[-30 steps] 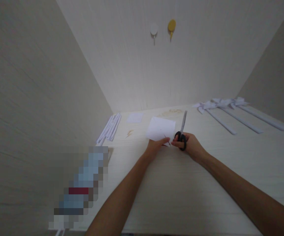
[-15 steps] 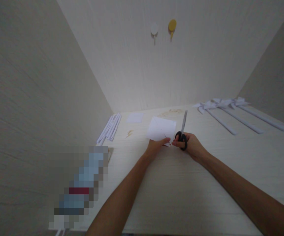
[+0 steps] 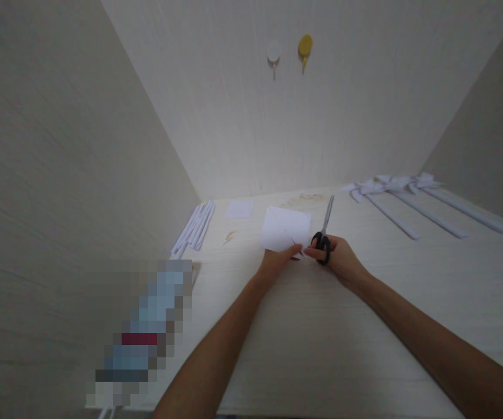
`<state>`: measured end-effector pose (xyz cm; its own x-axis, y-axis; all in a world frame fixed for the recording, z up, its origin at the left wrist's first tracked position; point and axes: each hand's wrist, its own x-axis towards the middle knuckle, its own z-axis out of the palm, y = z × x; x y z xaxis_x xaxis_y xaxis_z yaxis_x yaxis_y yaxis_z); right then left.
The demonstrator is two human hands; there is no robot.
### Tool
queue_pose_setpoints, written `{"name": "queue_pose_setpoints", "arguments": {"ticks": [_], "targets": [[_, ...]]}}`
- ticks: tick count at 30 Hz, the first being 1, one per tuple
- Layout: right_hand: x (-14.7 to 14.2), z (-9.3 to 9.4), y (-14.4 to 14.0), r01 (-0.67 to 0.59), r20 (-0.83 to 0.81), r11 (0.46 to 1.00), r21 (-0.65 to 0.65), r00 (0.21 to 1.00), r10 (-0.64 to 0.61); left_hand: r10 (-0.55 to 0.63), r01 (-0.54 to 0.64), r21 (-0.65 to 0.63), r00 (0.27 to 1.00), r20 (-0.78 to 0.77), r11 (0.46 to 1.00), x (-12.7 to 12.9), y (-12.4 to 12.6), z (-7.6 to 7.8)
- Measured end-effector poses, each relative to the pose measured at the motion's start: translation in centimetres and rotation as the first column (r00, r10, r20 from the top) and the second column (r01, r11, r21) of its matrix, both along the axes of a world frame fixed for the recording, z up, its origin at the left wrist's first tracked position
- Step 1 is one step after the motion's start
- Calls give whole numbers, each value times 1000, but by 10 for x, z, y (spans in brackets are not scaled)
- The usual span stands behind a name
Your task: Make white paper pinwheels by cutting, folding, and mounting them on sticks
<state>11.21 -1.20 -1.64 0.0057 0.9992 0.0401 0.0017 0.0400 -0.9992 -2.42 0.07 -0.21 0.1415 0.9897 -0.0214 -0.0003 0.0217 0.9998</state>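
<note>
In the middle of the view my left hand (image 3: 279,259) grips the near edge of a white sheet of paper (image 3: 284,226), thumb on top and fingers beneath. A short slit shows in the sheet beside the thumb. My right hand (image 3: 337,257) is closed around the black handles of a pair of scissors (image 3: 323,243), whose metal blades point up and away, to the right of the paper. The blades look almost closed. The right fingertips are close to the paper's near right corner; whether they touch it I cannot tell.
A bundle of white paper sticks (image 3: 193,227) lies at the left, near a small white paper square (image 3: 239,208). Several paper pinwheels (image 3: 393,198) on sticks lie at the far right. A blurred-out object (image 3: 150,320) stands at the left edge. White and yellow hooks (image 3: 305,45) are on the wall.
The scissors have tilted slightly to the right and the blades seem a little more apart. Both hands and the paper have barely moved.
</note>
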Motion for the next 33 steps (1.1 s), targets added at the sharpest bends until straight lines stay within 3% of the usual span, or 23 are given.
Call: {"name": "queue_pose_setpoints", "arguments": {"ticks": [3,6,10,13,17,22,26,29,33], "targets": [[0,-1,1,-22,18,999,28,1000,21,9,-10,52,1000,17,999,-2,1,-3],[1,-1,2,-4,44,1000,24,999,3,-22,19,18,985,170,1000,-6,5,-4],[3,0,3,-2,62,1000,13,998,1,-33,75,-64,865,501,995,-14,14,-3],[5,1,3,-10,65,1000,0,998,10,26,55,-120,809,587,991,-19,20,-3],[6,0,5,34,4,999,-2,999,-34,-21,68,-75,864,504,995,-20,22,-6],[9,-2,9,250,-186,968,-3,951,-246,-44,67,-45,918,394,997,-17,19,-10],[12,-2,12,351,-307,936,26,894,-326,-33,40,-25,977,211,999,-15,16,-11],[11,-3,12,365,-334,931,26,880,-336,-1,0,6,984,178,1000,-15,15,-13],[3,-3,6,277,-239,959,52,936,-257,36,-48,53,975,218,997,-12,16,-17]]}}
